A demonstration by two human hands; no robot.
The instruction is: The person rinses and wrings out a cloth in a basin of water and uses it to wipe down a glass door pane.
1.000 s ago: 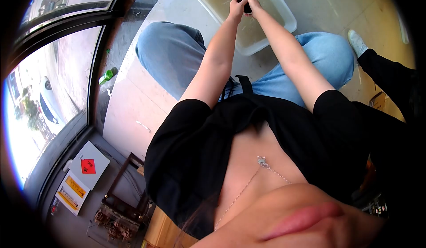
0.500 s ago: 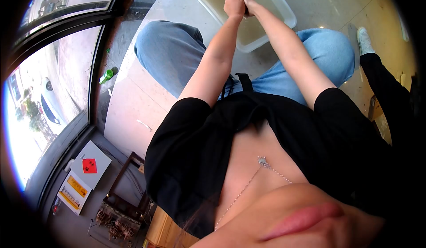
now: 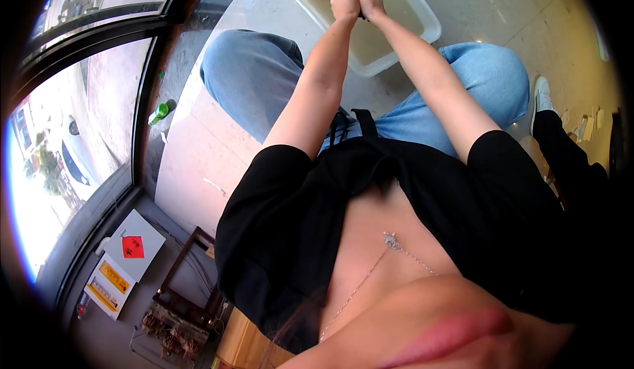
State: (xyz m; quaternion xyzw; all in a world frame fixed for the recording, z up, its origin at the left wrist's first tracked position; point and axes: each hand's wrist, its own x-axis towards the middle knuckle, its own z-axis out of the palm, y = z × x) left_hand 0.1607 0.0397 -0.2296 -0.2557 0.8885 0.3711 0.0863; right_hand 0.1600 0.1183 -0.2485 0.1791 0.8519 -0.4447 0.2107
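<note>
Above a white plastic tub point(image 3: 432, 29) of cloudy, brownish water point(image 3: 389, 35), my two hands are close together. My left hand point(image 3: 345, 5) is closed in a fist. Beside it, my right hand point(image 3: 371, 5) has its fingers curled in as well. A small dark thing point(image 3: 361, 17) shows between the hands at the wrist side; its kind is hidden by the fingers. The water surface looks disturbed just beyond my left hand.
My bent knees in jeans point(image 3: 247, 72) flank the tub. A green bottle point(image 3: 158, 113) lies by the window frame point(image 3: 142, 98) at left. On the right is another person's shoe point(image 3: 542, 95) and dark trouser leg. A grey box with a red paper point(image 3: 133, 247) stands lower left.
My hands have come slightly apart and turned, from one clasped over the other to side by side. The other person's foot at right has shifted down in the view.
</note>
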